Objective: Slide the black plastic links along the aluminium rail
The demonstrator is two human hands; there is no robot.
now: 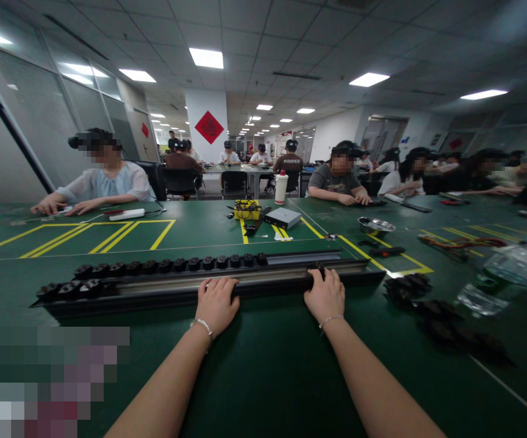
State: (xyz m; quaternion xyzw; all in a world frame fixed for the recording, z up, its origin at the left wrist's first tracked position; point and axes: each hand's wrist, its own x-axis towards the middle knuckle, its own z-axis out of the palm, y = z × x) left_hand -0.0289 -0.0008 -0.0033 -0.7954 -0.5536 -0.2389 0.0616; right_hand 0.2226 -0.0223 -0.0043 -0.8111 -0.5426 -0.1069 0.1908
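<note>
- Worktop [263,377]: smooth dark green w/ yellow tape strips; the long rails run approx parallel to its far edge, well in from it.
- Front rail [268,293]: long, straight black channel, prob. metal, w/ a dull pale strip inside; L end holds three blocks [69,291], chunky, dark, lumpy on top.
- Back rail [304,258]: same kind, just behind; a close row of blocks [165,265] fills it from L to past mid, grey bed bare at R.
- L hand [218,307]: over front rail abt mid-length, fingers bent & slightly spread, thumb apart; can't tell if it grips or just rests.
- R hand [326,295]: fingers curled at a black block [317,266] in front rail nr its R end; can't tell if pinched or pressed.
- Toward worktop's R edge: loose blocks [407,286], dark, blurred; clear plastic bottle [489,277].
- Nearer far edge: shiny round metal bowl [376,225], flat grey box [282,217].
</note>
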